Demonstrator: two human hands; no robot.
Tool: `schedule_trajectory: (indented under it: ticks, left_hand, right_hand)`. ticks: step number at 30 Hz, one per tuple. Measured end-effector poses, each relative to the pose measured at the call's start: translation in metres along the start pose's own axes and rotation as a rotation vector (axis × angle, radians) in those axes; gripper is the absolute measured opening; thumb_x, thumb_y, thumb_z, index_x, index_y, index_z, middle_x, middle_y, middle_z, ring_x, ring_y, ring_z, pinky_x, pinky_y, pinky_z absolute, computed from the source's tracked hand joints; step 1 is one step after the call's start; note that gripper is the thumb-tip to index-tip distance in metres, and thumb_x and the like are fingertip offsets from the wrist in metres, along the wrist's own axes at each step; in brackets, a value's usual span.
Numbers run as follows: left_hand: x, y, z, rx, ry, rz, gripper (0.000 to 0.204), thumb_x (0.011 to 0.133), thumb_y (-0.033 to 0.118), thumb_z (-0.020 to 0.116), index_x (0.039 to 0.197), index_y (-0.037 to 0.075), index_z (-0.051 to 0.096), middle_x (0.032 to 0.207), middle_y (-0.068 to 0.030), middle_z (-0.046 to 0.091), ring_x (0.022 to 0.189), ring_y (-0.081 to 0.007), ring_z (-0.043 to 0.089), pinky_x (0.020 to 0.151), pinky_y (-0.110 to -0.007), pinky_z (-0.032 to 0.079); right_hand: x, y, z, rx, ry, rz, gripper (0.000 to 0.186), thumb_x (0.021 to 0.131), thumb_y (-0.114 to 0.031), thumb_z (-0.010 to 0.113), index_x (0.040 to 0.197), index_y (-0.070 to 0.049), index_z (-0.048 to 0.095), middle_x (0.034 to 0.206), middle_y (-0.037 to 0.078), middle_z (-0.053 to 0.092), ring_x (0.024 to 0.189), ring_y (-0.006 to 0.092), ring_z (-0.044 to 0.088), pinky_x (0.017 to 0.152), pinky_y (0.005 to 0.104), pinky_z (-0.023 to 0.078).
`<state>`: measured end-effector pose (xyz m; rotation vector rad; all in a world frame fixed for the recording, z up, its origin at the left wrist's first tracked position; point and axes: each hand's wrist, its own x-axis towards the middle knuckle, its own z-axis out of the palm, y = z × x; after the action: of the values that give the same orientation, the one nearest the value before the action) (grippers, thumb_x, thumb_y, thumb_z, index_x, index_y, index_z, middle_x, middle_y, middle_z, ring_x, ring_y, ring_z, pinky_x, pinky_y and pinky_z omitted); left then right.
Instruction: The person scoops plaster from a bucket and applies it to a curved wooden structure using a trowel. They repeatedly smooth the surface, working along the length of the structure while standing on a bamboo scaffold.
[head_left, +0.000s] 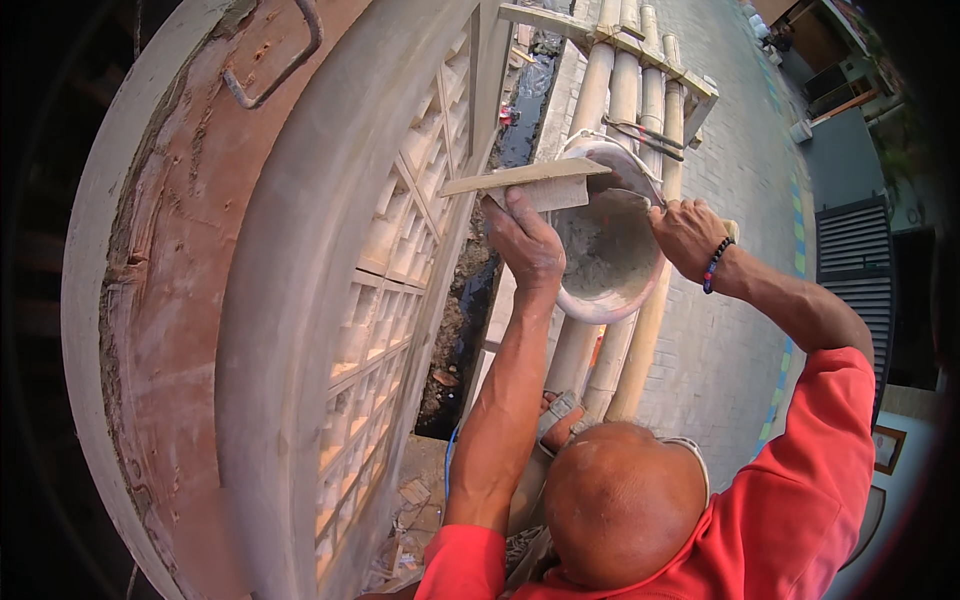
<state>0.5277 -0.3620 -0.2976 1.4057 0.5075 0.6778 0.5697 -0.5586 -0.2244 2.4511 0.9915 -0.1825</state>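
A round bucket (611,275) of wet grey mortar stands on the bamboo poles in front of me. My left hand (526,240) is closed around the underside of a flat wooden board (525,177), like a plasterer's float, and holds it up at the bucket's left rim. A pale block (565,194) sits under that board, partly behind my fingers. On the far right rim of the bucket my right hand (688,238) is closed, with a dark beaded bracelet on the wrist. Whether a tool handle is also inside this fist is hidden.
Bamboo poles (593,88) run away from me, tied to a wooden crosspiece (650,60). A dark pliers-like tool (645,136) lies across them. A latticed wall (375,310) rises close on my left, above a dark water channel (530,95). Paved ground (740,160) extends on the right.
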Motion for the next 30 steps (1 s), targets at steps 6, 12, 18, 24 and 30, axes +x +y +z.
schedule_trajectory:
  ticks: [6, 12, 18, 24, 30]
  left_hand:
    - [-0.012, 0.003, 0.01, -0.035, -0.071, 0.084, 0.057, 0.102, 0.034, 0.037, 0.128, -0.017, 0.038, 0.113, -0.0346, 0.057, 0.099, -0.0449, 0.06, 0.086, -0.045, 0.047]
    - [-0.012, -0.004, 0.008, -0.127, 0.01, 0.052, 0.056, 0.101, 0.034, 0.036, 0.129, -0.014, 0.039, 0.115, -0.0325, 0.055, 0.102, -0.0436, 0.059, 0.087, -0.046, 0.046]
    - [-0.02, -0.001, 0.003, -0.085, 0.031, 0.079, 0.058, 0.101, 0.037, 0.037, 0.13, -0.012, 0.04, 0.116, -0.0328, 0.054, 0.105, -0.0435, 0.058, 0.087, -0.047, 0.046]
    - [-0.026, -0.007, 0.007, -0.18, 0.012, 0.02, 0.058, 0.101, 0.038, 0.038, 0.131, -0.012, 0.037, 0.118, -0.0309, 0.053, 0.106, -0.0385, 0.059, 0.085, -0.043, 0.05]
    - [-0.02, -0.01, 0.006, -0.289, 0.041, -0.019, 0.058, 0.101, 0.038, 0.038, 0.132, -0.011, 0.036, 0.12, -0.03, 0.052, 0.108, -0.0363, 0.058, 0.086, -0.041, 0.051]
  right_hand:
    - [0.032, -0.016, 0.018, -0.24, 0.043, 0.062, 0.02, 0.087, -0.016, 0.058, 0.097, 0.001, 0.061, 0.076, 0.01, 0.062, 0.073, 0.0255, 0.065, 0.058, 0.0401, 0.047]
    - [0.033, -0.032, 0.021, -0.488, -0.036, -0.01, 0.03, 0.087, -0.015, 0.058, 0.114, -0.003, 0.064, 0.079, 0.01, 0.062, 0.073, 0.0265, 0.065, 0.052, 0.0456, 0.046]
    - [0.045, -0.041, -0.003, -0.515, -0.294, -0.129, 0.019, 0.079, -0.016, 0.066, 0.095, -0.007, 0.074, 0.085, 0.012, 0.069, 0.077, 0.0286, 0.066, 0.054, 0.0466, 0.047]
    - [0.052, -0.04, -0.012, -0.444, -0.433, -0.27, 0.015, 0.079, -0.016, 0.064, 0.085, -0.008, 0.075, 0.08, 0.009, 0.071, 0.076, 0.0279, 0.068, 0.053, 0.0456, 0.047]
    - [0.074, -0.038, -0.022, -0.44, -0.505, -0.354, 0.023, 0.082, -0.018, 0.067, 0.101, -0.009, 0.075, 0.1, 0.007, 0.071, 0.089, 0.0277, 0.07, 0.061, 0.0496, 0.055]
